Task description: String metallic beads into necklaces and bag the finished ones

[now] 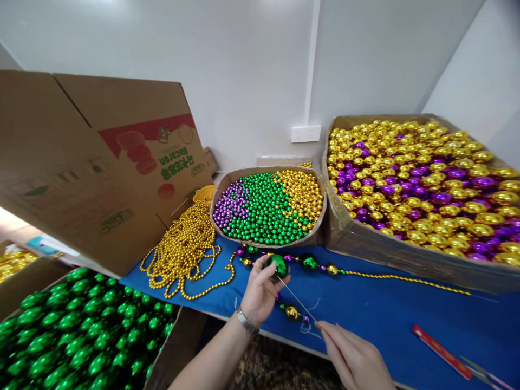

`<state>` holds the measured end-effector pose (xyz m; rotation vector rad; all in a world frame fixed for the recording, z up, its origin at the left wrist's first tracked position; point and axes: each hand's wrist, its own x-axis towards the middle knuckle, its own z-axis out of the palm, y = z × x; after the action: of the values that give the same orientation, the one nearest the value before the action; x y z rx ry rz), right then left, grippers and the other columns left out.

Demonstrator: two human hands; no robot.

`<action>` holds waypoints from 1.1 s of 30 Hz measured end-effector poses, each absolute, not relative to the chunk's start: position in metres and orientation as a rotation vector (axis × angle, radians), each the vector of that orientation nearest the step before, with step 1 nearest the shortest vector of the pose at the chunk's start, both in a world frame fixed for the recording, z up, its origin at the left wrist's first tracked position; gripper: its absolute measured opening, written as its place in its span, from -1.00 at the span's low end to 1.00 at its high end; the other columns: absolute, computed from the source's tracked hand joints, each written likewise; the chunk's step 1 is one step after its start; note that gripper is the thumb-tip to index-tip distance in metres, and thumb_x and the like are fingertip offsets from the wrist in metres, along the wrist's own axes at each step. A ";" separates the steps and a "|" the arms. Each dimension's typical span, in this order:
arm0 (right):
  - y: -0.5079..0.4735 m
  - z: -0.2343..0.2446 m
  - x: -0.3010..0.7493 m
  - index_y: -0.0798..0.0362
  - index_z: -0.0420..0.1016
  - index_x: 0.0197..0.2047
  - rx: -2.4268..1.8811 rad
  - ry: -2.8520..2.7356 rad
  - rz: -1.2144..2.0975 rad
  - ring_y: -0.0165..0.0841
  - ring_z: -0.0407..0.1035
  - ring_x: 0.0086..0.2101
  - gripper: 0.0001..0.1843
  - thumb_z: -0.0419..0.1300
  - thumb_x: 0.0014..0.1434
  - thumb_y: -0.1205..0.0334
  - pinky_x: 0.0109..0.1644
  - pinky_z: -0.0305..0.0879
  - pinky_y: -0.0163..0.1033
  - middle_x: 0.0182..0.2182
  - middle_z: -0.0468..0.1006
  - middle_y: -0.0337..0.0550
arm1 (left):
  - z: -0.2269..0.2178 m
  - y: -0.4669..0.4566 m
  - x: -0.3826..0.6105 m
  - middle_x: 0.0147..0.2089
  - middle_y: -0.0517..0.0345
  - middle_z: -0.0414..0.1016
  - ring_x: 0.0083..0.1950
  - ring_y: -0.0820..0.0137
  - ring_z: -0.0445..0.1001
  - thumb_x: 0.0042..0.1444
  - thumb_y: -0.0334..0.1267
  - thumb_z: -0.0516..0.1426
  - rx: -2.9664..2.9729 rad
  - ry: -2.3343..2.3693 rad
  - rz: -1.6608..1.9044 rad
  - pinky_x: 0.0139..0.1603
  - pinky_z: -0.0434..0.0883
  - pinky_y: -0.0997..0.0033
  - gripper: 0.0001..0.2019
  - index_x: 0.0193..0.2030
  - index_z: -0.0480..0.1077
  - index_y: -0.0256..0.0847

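Note:
My left hand point(262, 290), a watch on its wrist, is closed around a large shiny green bead point(278, 266) above the table. A long thin needle point(298, 299) runs from the bead's lower side down to my right hand point(353, 349), which pinches its other end. Whether the tip is inside the bead's hole, I cannot tell. Just behind and below my left hand lies a beaded strand point(309, 261) of green, purple and gold beads, continuing right as a gold bead chain point(406, 280). Loose white thread point(311, 327) lies near the lower gold bead.
Behind my hands a shallow box point(264, 242) holds small purple, green and gold beads. A larger box point(365, 244) of gold and purple beads stands right. Gold bead chains point(187, 244) lie left, beside a tall carton point(122, 216). Green beads point(81, 330) fill a lower-left box. Scissors point(481, 371) lie right.

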<state>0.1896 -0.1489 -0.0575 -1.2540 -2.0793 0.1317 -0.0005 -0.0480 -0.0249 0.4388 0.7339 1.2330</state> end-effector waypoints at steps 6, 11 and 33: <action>-0.151 -0.057 0.189 0.05 0.49 -0.09 -1.282 -2.063 0.210 -0.35 0.54 -0.33 -0.68 -0.07 0.26 0.28 -0.33 0.45 -0.39 -0.28 0.62 -0.11 | -0.021 -0.051 0.001 -0.12 0.15 0.43 -0.14 0.31 0.48 -0.07 -0.29 0.28 0.484 0.721 1.263 0.01 0.35 0.01 -0.62 -0.09 0.30 -0.10; -0.152 -0.056 0.186 0.02 0.49 -0.11 -1.284 -2.036 0.326 -0.36 0.54 -0.33 -0.66 -0.10 0.29 0.25 -0.33 0.44 -0.43 -0.28 0.62 -0.10 | -0.021 -0.054 0.001 -0.06 0.14 0.40 -0.05 0.30 0.42 -0.05 -0.32 0.26 0.536 0.731 1.290 0.00 0.36 0.07 -0.52 0.03 0.28 -0.02; -0.142 -0.061 0.176 0.03 0.47 -0.12 -1.308 -1.919 0.323 -0.37 0.54 -0.36 -0.65 -0.13 0.31 0.21 -0.32 0.44 -0.40 -0.30 0.62 -0.08 | -0.041 -0.078 0.024 0.15 -0.01 0.28 0.02 0.25 0.36 -0.25 -0.41 0.36 0.854 0.721 1.297 -0.06 0.35 0.35 -0.29 0.09 0.25 -0.04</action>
<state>0.1764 -0.1420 -0.0606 -1.3080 -1.9193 0.3229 0.0238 -0.0780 -0.0415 0.8538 0.7210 1.2970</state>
